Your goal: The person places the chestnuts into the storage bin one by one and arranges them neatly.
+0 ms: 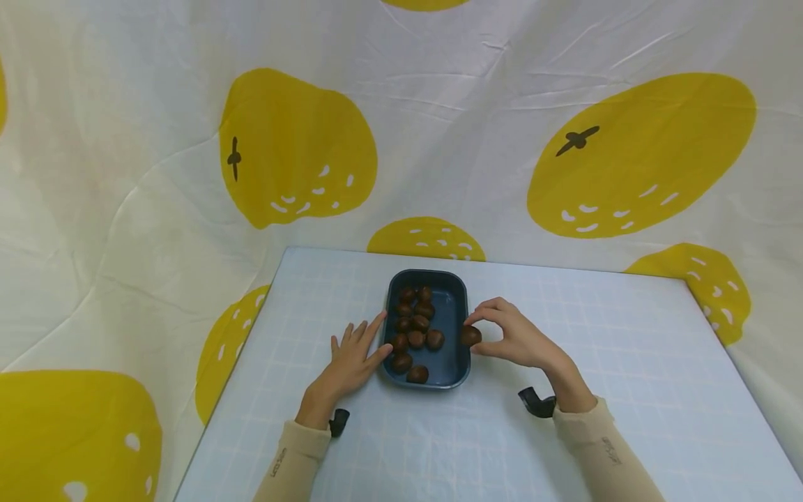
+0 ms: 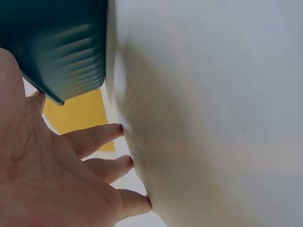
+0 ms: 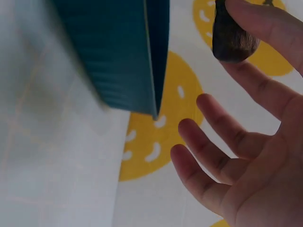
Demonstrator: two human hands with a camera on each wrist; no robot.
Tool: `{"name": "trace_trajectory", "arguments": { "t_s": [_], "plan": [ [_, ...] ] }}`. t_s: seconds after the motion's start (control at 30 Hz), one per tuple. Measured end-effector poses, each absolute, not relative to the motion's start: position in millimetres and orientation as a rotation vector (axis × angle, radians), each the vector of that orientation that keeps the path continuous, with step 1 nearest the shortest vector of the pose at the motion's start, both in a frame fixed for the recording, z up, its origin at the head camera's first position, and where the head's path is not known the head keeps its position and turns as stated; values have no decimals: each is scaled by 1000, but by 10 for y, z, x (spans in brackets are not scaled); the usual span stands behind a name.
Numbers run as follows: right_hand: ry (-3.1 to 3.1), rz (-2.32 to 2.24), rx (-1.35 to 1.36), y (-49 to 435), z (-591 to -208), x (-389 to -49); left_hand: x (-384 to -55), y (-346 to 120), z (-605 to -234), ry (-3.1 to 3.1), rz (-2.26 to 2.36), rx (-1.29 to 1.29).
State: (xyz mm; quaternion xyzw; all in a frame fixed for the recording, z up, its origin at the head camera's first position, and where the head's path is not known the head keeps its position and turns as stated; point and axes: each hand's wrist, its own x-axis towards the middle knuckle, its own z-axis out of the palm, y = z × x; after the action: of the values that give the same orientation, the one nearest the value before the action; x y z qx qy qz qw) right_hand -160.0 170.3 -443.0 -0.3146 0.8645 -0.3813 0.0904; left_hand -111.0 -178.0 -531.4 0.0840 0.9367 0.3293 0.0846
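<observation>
A dark blue rectangular tray [image 1: 449, 361] holds several brown chestnuts [image 1: 419, 323], most along its left side and bottom. My left hand [image 1: 349, 364] spreads its fingers at the tray's left side, thumb and index finger at the rim. In the left wrist view the other fingertips [image 2: 124, 161] rest on the table beside the ribbed tray wall. My right hand [image 1: 518, 337] pinches one chestnut [image 1: 471, 336] between thumb and index finger by the tray's right rim. The right wrist view shows this chestnut [image 3: 236, 41] held up, with the other fingers loosely extended.
The tray stands on a table [image 1: 596, 328] with a pale checked cover. Behind and to the left hangs a white cloth [image 1: 452, 153] with yellow fruit prints. A black strap end [image 1: 537, 403] sticks out at the right wrist, another [image 1: 339, 422] at the left.
</observation>
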Motion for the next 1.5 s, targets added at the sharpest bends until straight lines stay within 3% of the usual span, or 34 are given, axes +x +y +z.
{"name": "trace_trajectory", "arguments": {
  "t_s": [0.47,0.77,1.5],
  "plan": [
    [2505,-1165,-1031,1120,-4282,-1794,-1116,-1796,-5325,2762,952,216],
    [2461,-1064,-1187,801,-4389,-1963,-1124,-1786,-5312,2766,927,204],
    [2393,-336,-1137,591,-4635,-1993,-1118,-1781,-5308,2778,975,241]
  ]
}}
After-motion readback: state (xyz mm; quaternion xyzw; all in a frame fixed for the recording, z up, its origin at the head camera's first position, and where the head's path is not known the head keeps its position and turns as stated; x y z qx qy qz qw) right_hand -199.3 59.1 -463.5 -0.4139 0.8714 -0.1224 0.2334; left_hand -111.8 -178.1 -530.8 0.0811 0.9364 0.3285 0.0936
